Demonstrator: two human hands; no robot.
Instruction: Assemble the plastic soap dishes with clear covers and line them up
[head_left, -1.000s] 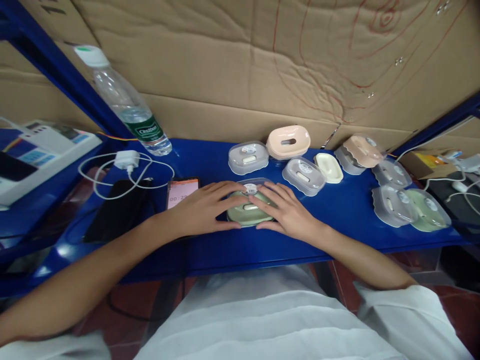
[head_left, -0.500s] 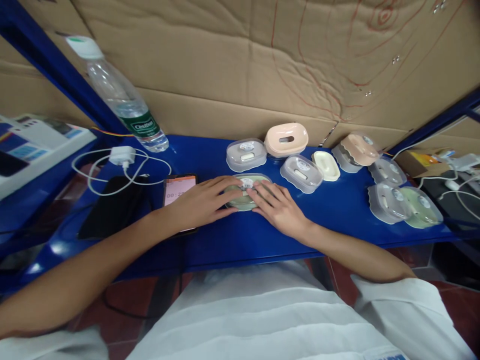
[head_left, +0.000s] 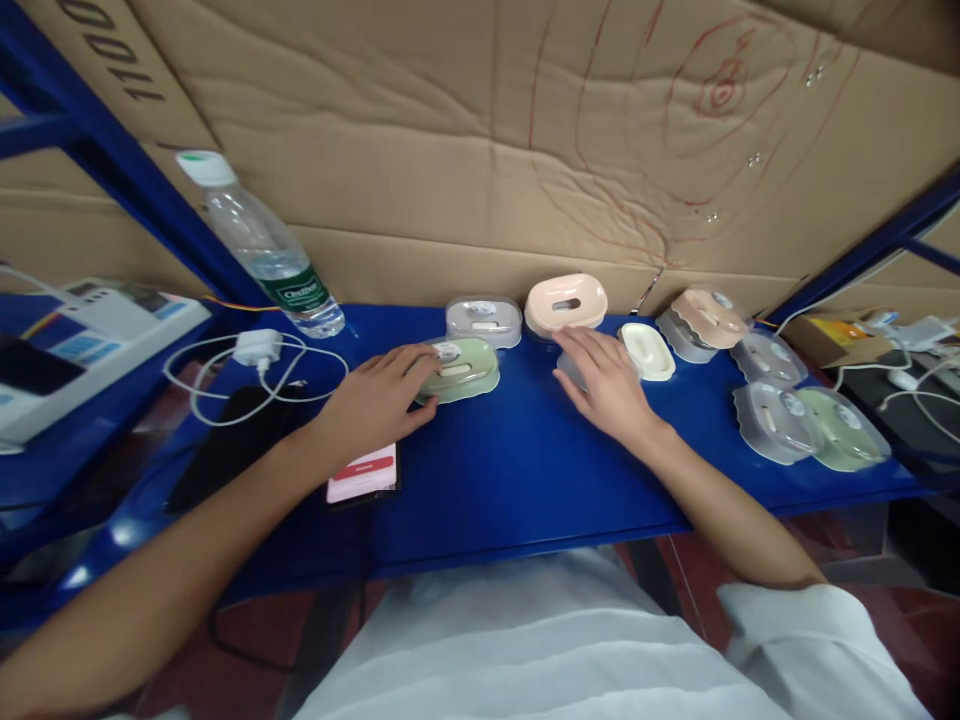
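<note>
My left hand (head_left: 373, 401) grips the near left side of a green soap box with a clear lid (head_left: 461, 368) on the blue shelf (head_left: 517, 470). My right hand (head_left: 609, 384) lies over a clear-lidded box (head_left: 568, 371) that it almost hides, fingers curled down on it. A peach box (head_left: 565, 302) stands just beyond that hand, a clear grey box (head_left: 484, 320) behind the green one, and a cream tray (head_left: 646, 351) to the right.
A water bottle (head_left: 259, 246) leans at the back left. A white charger and cable (head_left: 255, 352), a dark phone (head_left: 234, 441) and a lit phone (head_left: 362, 473) lie left. More boxes (head_left: 806, 420) sit right. Cardboard (head_left: 480, 150) forms the back wall.
Both hands left the middle of the shelf. The left hand slid the green lidded box back and left; the right hand moved away onto the clear-lidded box near the peach one.
</note>
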